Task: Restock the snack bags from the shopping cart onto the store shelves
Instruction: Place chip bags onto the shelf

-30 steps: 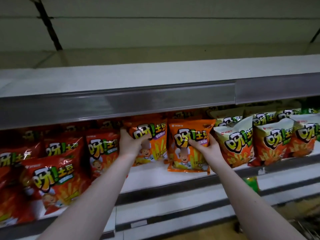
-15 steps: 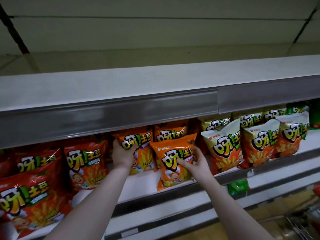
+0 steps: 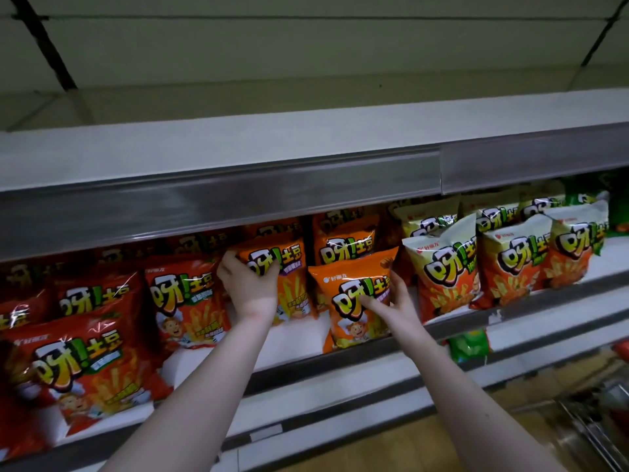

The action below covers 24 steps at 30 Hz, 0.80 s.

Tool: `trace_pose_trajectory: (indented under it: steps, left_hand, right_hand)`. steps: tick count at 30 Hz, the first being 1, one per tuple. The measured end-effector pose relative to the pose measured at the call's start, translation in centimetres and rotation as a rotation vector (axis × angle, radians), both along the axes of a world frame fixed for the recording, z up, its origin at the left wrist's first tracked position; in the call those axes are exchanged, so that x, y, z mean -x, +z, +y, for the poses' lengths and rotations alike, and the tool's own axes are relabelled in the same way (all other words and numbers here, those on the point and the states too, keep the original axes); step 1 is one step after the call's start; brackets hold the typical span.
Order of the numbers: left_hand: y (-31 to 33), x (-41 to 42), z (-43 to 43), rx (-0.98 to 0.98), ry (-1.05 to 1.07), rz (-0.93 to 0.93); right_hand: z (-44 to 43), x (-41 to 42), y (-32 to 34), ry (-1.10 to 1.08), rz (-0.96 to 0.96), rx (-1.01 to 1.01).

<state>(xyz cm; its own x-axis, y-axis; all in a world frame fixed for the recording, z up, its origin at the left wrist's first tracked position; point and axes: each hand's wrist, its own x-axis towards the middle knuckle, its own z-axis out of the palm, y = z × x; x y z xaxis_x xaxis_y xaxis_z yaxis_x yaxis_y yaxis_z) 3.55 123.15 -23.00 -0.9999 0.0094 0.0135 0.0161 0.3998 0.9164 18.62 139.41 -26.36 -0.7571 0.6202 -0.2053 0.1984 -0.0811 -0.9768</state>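
Two orange snack bags stand on the white middle shelf (image 3: 289, 345). My left hand (image 3: 248, 287) grips the top left corner of the orange bag on the left (image 3: 289, 284), thumb over its front. My right hand (image 3: 391, 301) holds the front orange bag (image 3: 350, 301) by its right edge, thumb across the front, fingers behind. That bag stands upright at the shelf's front lip. More orange bags (image 3: 343, 240) stand behind it.
Red bags (image 3: 183, 301) fill the shelf to the left, cream-and-orange bags (image 3: 442, 270) to the right. The grey lip of the shelf above (image 3: 218, 202) hangs low over the bags. A green bag (image 3: 469, 345) sits on a lower shelf. Shopping cart wire (image 3: 592, 434) shows at bottom right.
The view has shifted a little, so the shelf sits higher and to the right in frame. Both hands keep their hold; the front orange bag now stands straighter at the shelf's front.
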Motion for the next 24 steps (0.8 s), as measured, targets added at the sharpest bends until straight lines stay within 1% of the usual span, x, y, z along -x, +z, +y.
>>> trace_pose_trajectory:
  steps: [2,6,11,16,20,22,24]
  left_hand:
    - [0.5,-0.7,0.0,-0.016,-0.036,0.018]
    - [1.8,-2.4,1.1,-0.082,-0.152,0.057]
    - [3.0,-6.3,3.4,-0.174,-0.234,0.094]
    - [4.0,-11.6,7.6,-0.215,-0.333,0.159]
    - [5.2,-18.0,13.2,-0.266,-0.443,0.207]
    - [5.5,-22.1,16.4,-0.253,-0.486,0.221]
    - [5.7,-27.2,20.0,-0.287,-0.558,0.229]
  right_hand:
    - [-0.5,-0.7,0.5,-0.015,0.006,-0.003]
    - [-1.4,-1.3,2.1,-0.056,0.032,-0.072]
    - [-1.7,-3.2,3.7,-0.088,0.079,-0.148]
    - [0.7,-7.3,5.4,-0.151,0.192,-0.142]
    - [4.8,-13.8,7.0,-0.257,0.246,-0.177]
    - [7.3,-18.2,7.5,-0.326,0.274,-0.187]
    - [10.1,-23.6,7.9,-0.402,0.280,-0.199]
